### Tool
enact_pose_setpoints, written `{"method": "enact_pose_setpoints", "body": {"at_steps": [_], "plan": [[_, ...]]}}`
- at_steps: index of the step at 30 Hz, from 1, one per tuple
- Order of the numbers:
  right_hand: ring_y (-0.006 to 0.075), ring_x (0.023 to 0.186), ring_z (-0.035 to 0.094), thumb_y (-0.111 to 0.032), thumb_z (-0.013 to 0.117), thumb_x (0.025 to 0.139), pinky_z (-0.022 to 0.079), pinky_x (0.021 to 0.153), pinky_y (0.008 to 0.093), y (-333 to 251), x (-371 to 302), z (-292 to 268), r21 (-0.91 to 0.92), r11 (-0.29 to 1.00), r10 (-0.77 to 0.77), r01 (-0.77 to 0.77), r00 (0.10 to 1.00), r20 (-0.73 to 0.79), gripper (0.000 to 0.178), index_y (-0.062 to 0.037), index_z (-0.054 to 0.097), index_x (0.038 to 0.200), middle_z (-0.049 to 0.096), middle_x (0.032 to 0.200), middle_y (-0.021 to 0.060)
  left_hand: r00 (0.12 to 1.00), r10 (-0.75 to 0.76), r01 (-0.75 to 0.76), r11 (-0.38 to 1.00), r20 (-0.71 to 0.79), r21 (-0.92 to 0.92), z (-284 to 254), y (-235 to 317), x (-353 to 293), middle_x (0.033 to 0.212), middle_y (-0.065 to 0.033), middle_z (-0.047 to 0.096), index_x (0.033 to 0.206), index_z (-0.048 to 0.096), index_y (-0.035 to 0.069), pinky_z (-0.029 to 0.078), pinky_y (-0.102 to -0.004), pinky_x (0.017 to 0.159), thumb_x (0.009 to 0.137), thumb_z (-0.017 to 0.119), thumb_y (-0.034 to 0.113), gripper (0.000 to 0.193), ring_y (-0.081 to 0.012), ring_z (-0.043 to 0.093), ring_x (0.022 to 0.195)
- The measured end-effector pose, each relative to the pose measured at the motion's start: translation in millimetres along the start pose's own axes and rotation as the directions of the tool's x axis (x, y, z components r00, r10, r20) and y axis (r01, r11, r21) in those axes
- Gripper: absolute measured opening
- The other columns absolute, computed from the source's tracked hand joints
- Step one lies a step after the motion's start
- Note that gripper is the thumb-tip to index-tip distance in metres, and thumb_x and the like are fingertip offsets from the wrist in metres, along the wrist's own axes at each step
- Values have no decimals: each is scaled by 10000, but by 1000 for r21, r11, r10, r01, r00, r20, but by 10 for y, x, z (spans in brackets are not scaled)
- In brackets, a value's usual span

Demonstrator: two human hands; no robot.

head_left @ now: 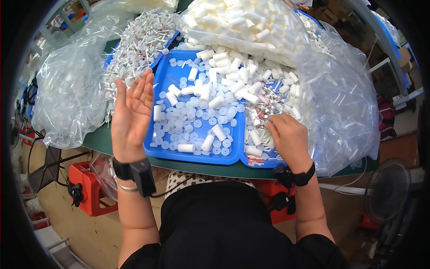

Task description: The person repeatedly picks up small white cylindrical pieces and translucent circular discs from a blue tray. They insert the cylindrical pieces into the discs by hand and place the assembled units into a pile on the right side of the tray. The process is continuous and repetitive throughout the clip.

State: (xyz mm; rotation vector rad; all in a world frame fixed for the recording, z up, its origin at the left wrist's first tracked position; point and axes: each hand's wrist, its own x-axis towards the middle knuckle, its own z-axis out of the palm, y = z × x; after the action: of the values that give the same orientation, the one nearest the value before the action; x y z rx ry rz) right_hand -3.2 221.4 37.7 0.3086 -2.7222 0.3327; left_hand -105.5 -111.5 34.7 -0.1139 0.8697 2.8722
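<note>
My left hand (133, 114) is raised with the palm turned up and the fingers stretched, beside the left edge of a blue tray (197, 158). Nothing shows in its palm. In that tray lie many flat translucent discs (198, 123) and white foam-like cylinders (204, 93). My right hand (289, 136) reaches down into a second blue tray (264, 164), its thumb and fingers bent together at a heap of small thin parts with red and white pieces (268, 101). What its fingertips hold, if anything, is hidden.
A clear bag of white cylinders (246, 24) rests behind the trays. At the left is a pile of thin stemmed white parts (143, 40) beside a crumpled clear bag (67, 98). Another clear bag (342, 98) lies right. A fan (387, 190) and red stool (92, 188) stand below.
</note>
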Motion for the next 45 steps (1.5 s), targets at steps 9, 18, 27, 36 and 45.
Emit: {"method": "enact_pose_setpoints", "body": {"at_steps": [9,18,27,36,45], "plan": [[257,665,599,-85,684,774,472,607,355,-11,-51,36,38,999,7,-6,1000,-19,75,-48,646,827,586,747,86,956,-190,-181,217,223,959,17,-726,-440,1005,-70,663,1078,655,9,471,-287,803,882,630,102,218,-166,607,897],[125,754,657,-38,638,877,502,645,247,-110,-231,-98,754,517,454,-404,877,158,103,-2,653,972,673,858,71,859,-254,-507,-304,444,807,108,-919,-404,906,-132,631,979,657,10,472,-402,741,755,675,48,228,-326,581,829],[178,768,678,-52,562,926,542,686,273,-334,-287,-108,948,81,352,-307,899,260,127,31,597,1016,676,855,143,905,-402,184,663,138,726,349,-866,-559,923,-50,627,1097,628,21,487,-240,720,889,660,150,247,-112,589,799],[168,754,674,-47,572,925,546,676,261,-516,-285,-95,934,45,322,-355,890,323,136,36,587,1031,680,873,156,845,-531,481,810,69,336,278,-1101,-840,931,-44,615,1199,558,2,526,-223,768,927,614,144,312,-110,619,843],[149,774,666,-43,569,930,541,688,248,-535,-292,-74,888,138,360,-438,858,367,138,33,587,1044,677,888,145,839,-544,518,815,35,259,349,-1082,-890,1149,-169,613,1282,489,-65,525,-278,908,977,514,146,372,-189,643,1008]]}}
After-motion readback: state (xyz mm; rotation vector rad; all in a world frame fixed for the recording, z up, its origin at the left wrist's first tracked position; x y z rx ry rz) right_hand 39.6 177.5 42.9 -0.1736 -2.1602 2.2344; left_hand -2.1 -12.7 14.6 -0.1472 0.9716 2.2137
